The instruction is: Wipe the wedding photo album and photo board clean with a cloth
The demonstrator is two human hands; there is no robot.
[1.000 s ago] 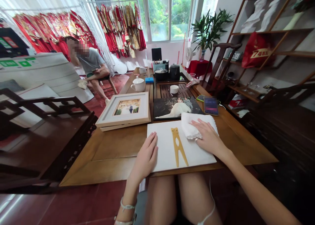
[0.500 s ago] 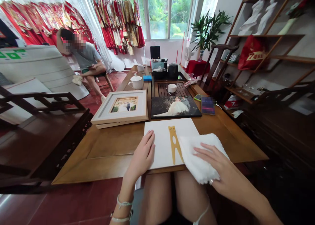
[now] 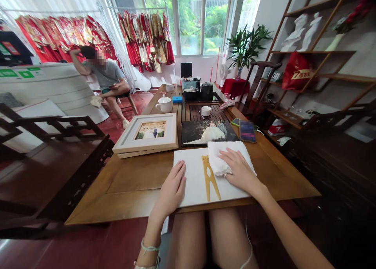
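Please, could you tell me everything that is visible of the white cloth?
The white cloth looks soft and thick, like towelling, with a slightly uneven edge. It seems folded into a pad and lies on the far right part of the white board, reaching past the board's right edge. The right hand rests on it, palm down, hiding part of it. Its left edge is close beside the yellow figure; whether they touch is unclear.

- From afar, I see a plain white cloth point(image 3: 216, 162) and a white board point(image 3: 194, 184).
- I find mustard yellow in the cat-headed cutout point(image 3: 206, 164).
- My feed shows a pale tan picture frame point(image 3: 176, 131).
- I spot garments point(image 3: 148, 39) in red, gold and white.
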